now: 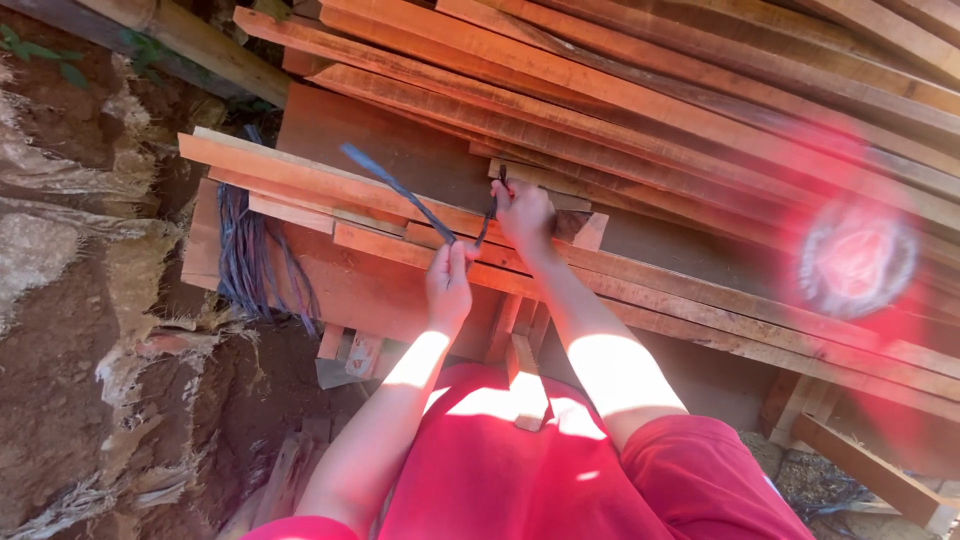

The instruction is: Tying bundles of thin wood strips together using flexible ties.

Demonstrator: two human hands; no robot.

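My left hand [449,280] pinches a dark blue-grey strap [398,190] that runs up and to the left over a stack of reddish wooden planks [620,110]. My right hand [523,212] is closed on the strap's other end [490,215], which bends up past my fingers. The strap forms a V between the two hands, just above the front planks. Both forearms reach out from red sleeves at the bottom of the view.
A bundle of similar blue-grey straps [250,262] hangs at the left end of the plank stack. Rough earth and stone [70,300] rise at the left. Short wood offcuts [345,350] lie under the stack. A red lens flare [858,258] blurs the right side.
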